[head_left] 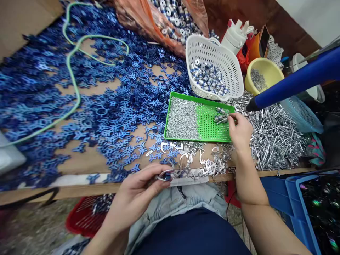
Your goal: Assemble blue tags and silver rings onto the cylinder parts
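My left hand, at the table's front edge, pinches a small assembly with silvery curved parts and a dark blue piece between thumb and fingers. Over the right end of a green tray, my right hand has its thumb and fingers closed at a few metal cylinders; what lies between the fingertips is too small to tell. Tiny silver parts fill the tray's left half. Curved silver pieces are scattered on the table in front of the tray.
Blue branched pieces and a pale green cord cover the left. Behind the tray stands a white basket of cylinders. Silver rods pile up at right, beneath a blue pole. A yellow bowl and white bottle stand behind.
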A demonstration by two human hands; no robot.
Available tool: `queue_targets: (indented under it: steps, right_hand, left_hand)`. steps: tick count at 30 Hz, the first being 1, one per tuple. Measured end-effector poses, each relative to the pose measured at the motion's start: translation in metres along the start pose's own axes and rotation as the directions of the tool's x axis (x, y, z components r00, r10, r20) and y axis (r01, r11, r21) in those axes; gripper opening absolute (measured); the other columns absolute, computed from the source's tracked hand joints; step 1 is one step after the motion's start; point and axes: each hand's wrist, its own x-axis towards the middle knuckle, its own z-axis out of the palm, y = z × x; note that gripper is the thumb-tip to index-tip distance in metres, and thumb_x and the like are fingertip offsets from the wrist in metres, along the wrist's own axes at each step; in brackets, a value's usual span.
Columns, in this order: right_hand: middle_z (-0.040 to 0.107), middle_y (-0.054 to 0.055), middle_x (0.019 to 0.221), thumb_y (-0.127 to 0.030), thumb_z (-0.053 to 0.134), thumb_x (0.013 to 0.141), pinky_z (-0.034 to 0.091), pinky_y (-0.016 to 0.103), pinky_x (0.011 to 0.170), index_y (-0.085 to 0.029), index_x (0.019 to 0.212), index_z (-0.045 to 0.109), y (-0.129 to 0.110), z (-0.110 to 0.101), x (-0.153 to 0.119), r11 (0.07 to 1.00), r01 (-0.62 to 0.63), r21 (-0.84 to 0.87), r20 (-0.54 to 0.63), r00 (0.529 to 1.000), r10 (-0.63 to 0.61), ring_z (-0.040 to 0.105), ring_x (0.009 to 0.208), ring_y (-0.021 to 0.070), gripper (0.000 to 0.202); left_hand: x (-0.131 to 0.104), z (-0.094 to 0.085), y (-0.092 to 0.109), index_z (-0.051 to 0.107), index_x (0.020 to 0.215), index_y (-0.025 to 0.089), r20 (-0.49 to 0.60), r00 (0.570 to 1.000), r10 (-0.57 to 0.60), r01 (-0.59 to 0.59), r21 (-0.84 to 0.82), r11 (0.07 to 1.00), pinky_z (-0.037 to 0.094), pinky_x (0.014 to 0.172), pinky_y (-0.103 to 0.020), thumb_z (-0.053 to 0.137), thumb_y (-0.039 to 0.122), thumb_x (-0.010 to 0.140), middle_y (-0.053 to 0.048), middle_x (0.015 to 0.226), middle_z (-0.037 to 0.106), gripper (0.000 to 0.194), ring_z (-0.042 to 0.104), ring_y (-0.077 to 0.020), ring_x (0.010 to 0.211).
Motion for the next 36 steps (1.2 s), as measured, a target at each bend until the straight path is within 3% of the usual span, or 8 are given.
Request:
queue_targets:
  steps: [4,8,11,16,19,23,28,36]
  right_hand:
    - [0.064,0.012,0.09,-0.036,0.054,0.082,0.042,0.042,0.073,-0.014,0.102,0.061,-0.001,0.009,0.007,0.986,-0.011,-0.166,0.152,0.988,0.037,0.055,0.087,0.0276,0.031]
    - [0.062,0.005,0.103,-0.013,0.051,0.08,0.041,0.038,0.083,-0.023,0.105,0.06,0.006,0.002,0.001,0.984,0.171,0.051,0.327,0.928,-0.178,0.054,0.096,0.0218,0.028]
    - [0.059,0.005,0.11,-0.012,0.047,0.082,0.04,0.037,0.085,-0.024,0.107,0.059,0.009,-0.005,-0.009,0.972,0.188,0.138,0.282,0.934,-0.221,0.052,0.102,0.0206,0.03]
    - [0.06,0.011,0.093,-0.04,0.058,0.079,0.035,0.044,0.077,-0.017,0.09,0.064,0.005,-0.009,-0.02,0.949,0.117,-0.294,0.262,0.964,-0.038,0.048,0.093,0.0305,0.026]
    - [0.061,0.011,0.091,-0.033,0.059,0.08,0.034,0.044,0.076,-0.017,0.085,0.065,0.006,-0.007,-0.017,0.927,0.127,-0.352,0.3,0.954,-0.016,0.049,0.091,0.03,0.018]
    - [0.066,0.005,0.086,-0.028,0.057,0.082,0.039,0.04,0.077,-0.02,0.085,0.065,0.001,-0.014,-0.025,0.993,0.063,0.097,0.344,0.934,-0.093,0.056,0.083,0.023,0.012]
    - [0.067,0.001,0.076,-0.02,0.057,0.082,0.045,0.032,0.065,-0.024,0.091,0.066,-0.039,-0.036,-0.076,0.789,0.053,0.612,0.333,0.888,-0.318,0.06,0.071,0.0165,0.013]
    - [0.064,0.002,0.073,-0.004,0.054,0.08,0.041,0.031,0.064,-0.017,0.108,0.059,-0.079,-0.051,-0.114,0.676,0.306,0.67,0.223,0.786,-0.577,0.054,0.065,0.013,0.032]
  left_hand:
    - [-0.005,0.001,-0.001,0.07,0.089,0.023,-0.019,0.993,-0.12,0.119,-0.028,0.993,0.053,0.068,-0.029,0.063,0.018,0.075,-0.004,0.084,0.066,0.016,0.061,-0.0176,0.078]
    - [-0.004,0.0,-0.002,0.07,0.09,0.023,-0.018,0.991,-0.132,0.131,-0.058,0.99,0.052,0.067,-0.029,0.065,0.019,0.073,-0.004,0.085,0.066,0.018,0.06,-0.018,0.078]
    - [-0.003,0.002,0.001,0.07,0.091,0.025,-0.017,0.988,-0.15,0.149,-0.069,0.986,0.051,0.066,-0.028,0.066,0.016,0.073,-0.003,0.085,0.066,0.02,0.06,-0.0166,0.076]
    - [-0.002,0.007,0.007,0.071,0.086,0.026,-0.12,0.982,-0.143,0.127,-0.132,0.983,0.049,0.068,-0.026,0.068,0.014,0.071,-0.001,0.082,0.066,0.02,0.059,-0.0145,0.075]
    - [-0.001,0.007,0.007,0.072,0.083,0.025,-0.135,0.985,-0.104,0.074,-0.212,0.974,0.05,0.064,-0.024,0.07,0.015,0.069,-0.002,0.082,0.066,0.017,0.059,-0.0152,0.076]
    - [0.004,0.01,0.006,0.073,0.082,0.024,-0.163,0.978,-0.131,0.052,-0.416,0.908,0.049,0.052,-0.022,0.075,0.024,0.066,-0.003,0.08,0.063,0.016,0.056,-0.0124,0.065]
    - [0.015,0.024,0.017,0.074,0.074,0.023,-0.157,0.963,-0.217,0.06,-0.664,0.745,0.043,0.048,-0.018,0.08,0.042,0.056,-0.001,0.067,0.059,0.027,0.05,-0.0074,0.054]
    - [0.014,0.027,0.021,0.074,0.079,0.026,-0.12,0.985,-0.123,0.011,-0.67,0.742,0.045,0.055,-0.019,0.077,0.039,0.063,-0.001,0.072,0.06,0.021,0.053,-0.0096,0.064]
